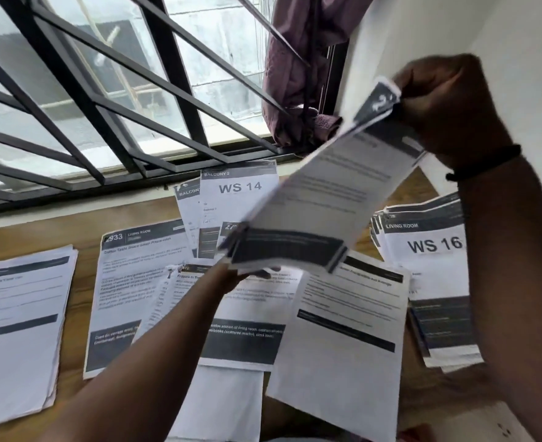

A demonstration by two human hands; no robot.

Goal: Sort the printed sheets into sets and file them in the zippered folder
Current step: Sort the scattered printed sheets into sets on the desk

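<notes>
1. fingers (pixel 422 100) of the right hand (pixel 448 106) are curled and pinch the top edge of a bundle of sheets (pixel 320 202), held up in the air above the table (pixel 81 231). the left hand (pixel 244 274) is under the lower end of this bundle; its fingers are mostly hidden by the paper, so i cannot tell if they grip it or only support it.
2. i judge the step is sorting: the bundle is lifted and blurred, and i think it is being checked before it goes to one of the sets.
3. sets already lie on the table: a stack at the left (pixel 17 314), a sheet headed "2933 living room" (pixel 135 282), a cover sheet "balcony 2 / ws 14" (pixel 237 189) near the window (pixel 104 90), and a stack with cover "living room / ws 16" (pixel 429 250) at the right. loose sheets (pixel 343 330) overlap in the middle.
4. the smaller text is too blurred for me to read.
5. next move, in my opinion: read the heading of the held bundle and lay it on the set with the same room.
6. the zippered folder i do not see in this view.
</notes>
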